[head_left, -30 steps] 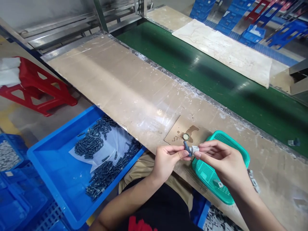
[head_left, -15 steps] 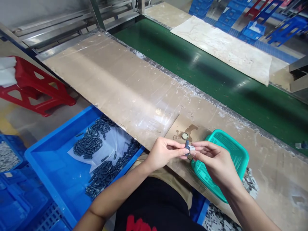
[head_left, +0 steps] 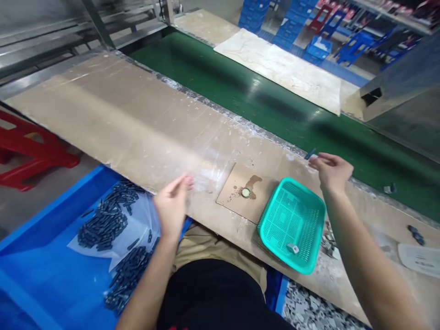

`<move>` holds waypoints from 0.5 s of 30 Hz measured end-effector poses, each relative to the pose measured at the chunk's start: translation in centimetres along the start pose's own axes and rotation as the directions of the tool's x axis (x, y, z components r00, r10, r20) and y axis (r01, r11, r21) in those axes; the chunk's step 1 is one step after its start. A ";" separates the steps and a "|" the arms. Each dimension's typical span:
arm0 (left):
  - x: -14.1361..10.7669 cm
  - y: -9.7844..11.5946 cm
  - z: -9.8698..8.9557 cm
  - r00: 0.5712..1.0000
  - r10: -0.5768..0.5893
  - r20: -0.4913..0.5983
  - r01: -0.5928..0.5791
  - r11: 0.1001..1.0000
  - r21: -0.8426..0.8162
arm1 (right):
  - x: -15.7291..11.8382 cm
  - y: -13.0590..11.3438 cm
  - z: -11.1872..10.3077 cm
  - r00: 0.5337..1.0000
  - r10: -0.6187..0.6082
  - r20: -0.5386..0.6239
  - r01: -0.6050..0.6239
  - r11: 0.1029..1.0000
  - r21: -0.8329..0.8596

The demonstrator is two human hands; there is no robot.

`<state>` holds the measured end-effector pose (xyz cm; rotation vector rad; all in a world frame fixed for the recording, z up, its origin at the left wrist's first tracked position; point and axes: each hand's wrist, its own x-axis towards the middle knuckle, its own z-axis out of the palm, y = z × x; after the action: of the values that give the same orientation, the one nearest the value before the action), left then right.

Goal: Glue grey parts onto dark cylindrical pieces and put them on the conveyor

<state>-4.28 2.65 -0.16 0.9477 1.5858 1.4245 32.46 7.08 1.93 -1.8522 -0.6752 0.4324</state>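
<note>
My right hand (head_left: pixel 334 172) is out over the near edge of the green belt, its fingers pinching a small plastic part, a dark stick-like piece (head_left: pixel 310 154) joined to a white block. My left hand (head_left: pixel 172 206) is over the front edge of the table beside the blue bin, slightly blurred. Its fingertips are pressed together, and nothing shows between them. A green plastic basket (head_left: pixel 264 220) stands between my arms, with one small white block (head_left: pixel 293 248) inside. Left of the basket, a small round cap (head_left: pixel 245 192) sits on a wet-stained cardboard sheet (head_left: pixel 232 183).
The blue bin (head_left: pixel 41 275) at left holds piles of dark stick-like parts (head_left: pixel 103 224). White blocks (head_left: pixel 330 243) lie right of the basket; more parts (head_left: pixel 309 302) fill a container below. A joined part (head_left: pixel 390 188) rests on the green belt (head_left: pixel 275 91). A red stool (head_left: pixel 41 160) stands left.
My hands were together above the basket's left edge, both on the part. They have parted: the right carried the part toward the belt, the left moved left. The view has shifted right.
</note>
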 end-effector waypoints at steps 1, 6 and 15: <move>0.9 -0.7 -1.5 0.993 0.041 -0.111 -0.035 0.998 0.048 | 2.1 0.5 -0.8 0.998 0.006 -0.055 -0.007 1.000 -0.009; 2.4 -7.6 -10.3 0.965 0.150 -0.215 0.001 0.817 0.576 | 5.1 1.5 -4.6 0.998 0.016 -0.066 -0.022 0.997 -0.080; -4.0 -20.1 -18.8 0.849 -0.240 0.470 -0.318 0.478 0.819 | -6.9 -1.3 -9.4 0.538 0.229 0.811 0.410 0.769 -0.490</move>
<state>-20.22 -10.50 -18.73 1.7992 1.8146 0.1229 32.25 -3.73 6.46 -2.1536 -1.7942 1.1998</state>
